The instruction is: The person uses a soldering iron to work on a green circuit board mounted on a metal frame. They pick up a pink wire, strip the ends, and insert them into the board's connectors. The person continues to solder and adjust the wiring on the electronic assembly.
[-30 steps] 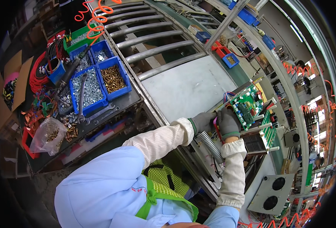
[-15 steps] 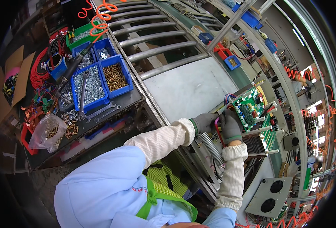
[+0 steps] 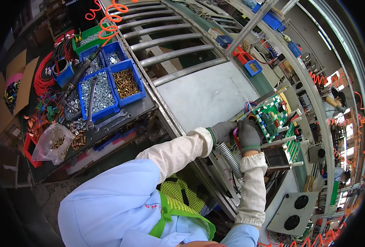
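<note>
Both my hands wear grey gloves and meet beside a green circuit board assembly (image 3: 269,117). My left hand (image 3: 222,132) is closed, with its fingertips hidden against the work; what it holds does not show. Close by on the right, my right hand (image 3: 249,133) is also closed, its fingers curled at the board's left edge by some wires. Between the hands a thin red-pink cable (image 3: 235,132) curves down and is partly covered by the right hand. Below them lies a silvery ribbed coil (image 3: 230,160). A dark finned heat sink (image 3: 276,158) sits under the board.
To the left, blue bins (image 3: 126,82) hold screws and nuts, with wrenches (image 3: 110,120) and a bag of screws (image 3: 55,142) nearby. A white panel (image 3: 203,94) lies beyond my hands, before metal rollers (image 3: 170,41). A panel with two fans (image 3: 293,212) stands at lower right.
My right hand has shifted slightly up and left, toward the left hand, covering more of the red-pink cable. My left hand has hardly moved.
</note>
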The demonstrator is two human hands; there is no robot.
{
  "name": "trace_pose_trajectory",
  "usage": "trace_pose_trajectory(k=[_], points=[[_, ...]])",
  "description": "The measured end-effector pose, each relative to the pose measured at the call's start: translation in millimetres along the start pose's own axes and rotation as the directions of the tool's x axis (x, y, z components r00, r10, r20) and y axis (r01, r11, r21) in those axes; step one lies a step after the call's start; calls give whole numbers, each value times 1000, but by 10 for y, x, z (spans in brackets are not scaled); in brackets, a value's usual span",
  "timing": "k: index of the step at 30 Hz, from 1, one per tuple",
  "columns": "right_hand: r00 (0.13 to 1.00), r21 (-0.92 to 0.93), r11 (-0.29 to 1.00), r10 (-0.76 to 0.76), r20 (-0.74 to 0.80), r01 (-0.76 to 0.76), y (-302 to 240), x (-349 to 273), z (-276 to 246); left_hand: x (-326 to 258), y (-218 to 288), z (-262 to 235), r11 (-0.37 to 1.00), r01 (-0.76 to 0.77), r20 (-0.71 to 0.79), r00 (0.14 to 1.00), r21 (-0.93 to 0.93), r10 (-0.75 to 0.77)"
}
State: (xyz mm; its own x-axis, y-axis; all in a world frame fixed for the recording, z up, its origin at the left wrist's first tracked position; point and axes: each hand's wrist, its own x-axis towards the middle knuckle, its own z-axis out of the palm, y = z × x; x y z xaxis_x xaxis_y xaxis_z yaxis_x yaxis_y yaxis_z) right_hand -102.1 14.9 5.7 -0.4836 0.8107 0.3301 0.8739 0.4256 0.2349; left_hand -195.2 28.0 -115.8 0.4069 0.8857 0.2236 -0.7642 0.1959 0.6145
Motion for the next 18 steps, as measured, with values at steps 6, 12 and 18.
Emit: trace_pose_trajectory(k=[6,12,18], points=[[999,-83,996,44,-3,-44,-14,26,47,-29,110,170,857,156,-146,955,-491,-258],[999,-30,999,44,-31,-45,-22,-7,7,42,15,78,807,179,-95,956,-562,-278],[998,199,980,-20,-57,31,60,-33,-65,118,-112,-80,872,139,-91,974,-470,-205]])
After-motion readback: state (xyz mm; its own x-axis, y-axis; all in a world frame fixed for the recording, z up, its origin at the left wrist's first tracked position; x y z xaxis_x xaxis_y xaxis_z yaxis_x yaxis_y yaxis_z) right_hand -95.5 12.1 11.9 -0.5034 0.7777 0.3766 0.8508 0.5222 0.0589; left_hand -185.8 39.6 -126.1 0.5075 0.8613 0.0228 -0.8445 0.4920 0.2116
